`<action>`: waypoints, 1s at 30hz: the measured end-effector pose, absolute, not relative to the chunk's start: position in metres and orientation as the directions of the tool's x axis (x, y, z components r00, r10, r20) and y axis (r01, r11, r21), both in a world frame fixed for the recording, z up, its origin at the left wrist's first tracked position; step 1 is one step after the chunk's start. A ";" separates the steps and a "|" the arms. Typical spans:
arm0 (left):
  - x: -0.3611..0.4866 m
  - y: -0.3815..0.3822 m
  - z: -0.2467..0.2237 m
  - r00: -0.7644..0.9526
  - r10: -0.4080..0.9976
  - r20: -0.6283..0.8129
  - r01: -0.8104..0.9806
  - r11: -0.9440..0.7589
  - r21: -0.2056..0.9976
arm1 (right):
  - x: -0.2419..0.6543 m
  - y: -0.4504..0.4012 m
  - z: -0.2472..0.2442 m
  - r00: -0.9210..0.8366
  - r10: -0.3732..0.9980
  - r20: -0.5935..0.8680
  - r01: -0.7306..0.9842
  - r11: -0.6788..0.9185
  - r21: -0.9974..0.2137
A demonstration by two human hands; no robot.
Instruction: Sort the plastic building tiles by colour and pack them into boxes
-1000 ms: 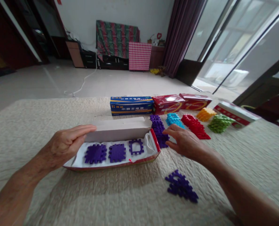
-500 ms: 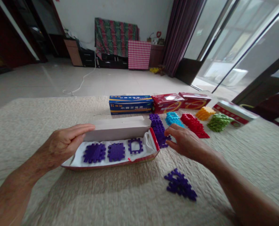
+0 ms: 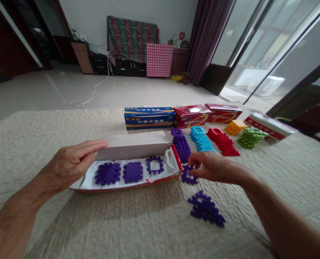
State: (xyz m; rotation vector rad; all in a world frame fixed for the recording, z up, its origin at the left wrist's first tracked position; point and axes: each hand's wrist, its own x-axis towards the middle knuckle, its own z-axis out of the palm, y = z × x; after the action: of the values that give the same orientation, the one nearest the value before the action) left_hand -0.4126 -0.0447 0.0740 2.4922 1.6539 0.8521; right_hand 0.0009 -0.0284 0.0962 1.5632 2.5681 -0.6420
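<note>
An open box [image 3: 138, 185] lined with white material holds purple notched pieces [image 3: 133, 172] in a row. My left hand [image 3: 72, 162] rests at the box's left end by the raised flap, its fingers stretched out and together, with nothing seen in it. Right of the box, my right hand [image 3: 211, 166] pinches a purple window-like piece [image 3: 188, 174] just in front of the purple stack [image 3: 180, 144]. More purple pieces [image 3: 207, 208] lie overlapping on the cover nearer to me.
Behind are a blue box [image 3: 149, 118], two red boxes [image 3: 192, 116] and a red-and-white box [image 3: 270, 127]. Blue [image 3: 201, 138], red [image 3: 222, 141], yellow [image 3: 235, 127] and green [image 3: 252, 137] stacks stand at the right on the textured cover [image 3: 95, 223].
My right hand has moved down and toward me from the purple stack, with a purple piece now at its fingertips. My left hand has stayed by the box.
</note>
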 end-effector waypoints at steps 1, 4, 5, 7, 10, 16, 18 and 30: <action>-0.413 -0.045 0.074 0.283 0.862 0.421 0.842 -0.433 0.320 | -0.001 -0.031 0.096 -0.464 0.849 -0.251 0.876 0.399 -0.270; -0.413 -0.044 0.073 0.276 0.866 0.416 0.842 -0.427 0.330 | -0.004 -0.038 0.094 -0.470 0.850 -0.239 0.879 0.427 -0.212; -0.414 -0.044 0.072 0.277 0.867 0.415 0.841 -0.427 0.331 | -0.004 -0.040 0.094 -0.481 0.842 -0.244 0.874 0.440 -0.205; -0.414 -0.045 0.072 0.282 0.867 0.411 0.839 -0.430 0.332 | -0.006 -0.044 0.092 -0.506 0.826 -0.248 0.862 0.474 -0.182; -0.413 -0.046 0.074 0.293 0.868 0.401 0.836 -0.436 0.333 | -0.011 -0.047 0.086 -0.532 0.813 -0.237 0.847 0.518 -0.121; -0.411 -0.048 0.076 0.316 0.860 0.402 0.831 -0.455 0.321 | -0.002 -0.044 0.080 -0.568 0.804 -0.178 0.823 0.562 -0.085; -0.411 -0.047 0.075 0.326 0.847 0.420 0.821 -0.474 0.318 | 0.010 -0.039 0.087 -0.563 0.821 -0.097 0.826 0.555 -0.100; -0.412 -0.046 0.074 0.311 0.855 0.415 0.815 -0.464 0.347 | -0.079 -0.032 0.140 -0.714 0.684 0.150 0.651 0.727 -0.216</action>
State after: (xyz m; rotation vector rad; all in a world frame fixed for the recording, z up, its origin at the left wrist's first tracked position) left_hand -0.4117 -0.0461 0.0743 2.4836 1.5854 0.8589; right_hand -0.0788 -0.0325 0.1395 1.2242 3.1221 -0.2499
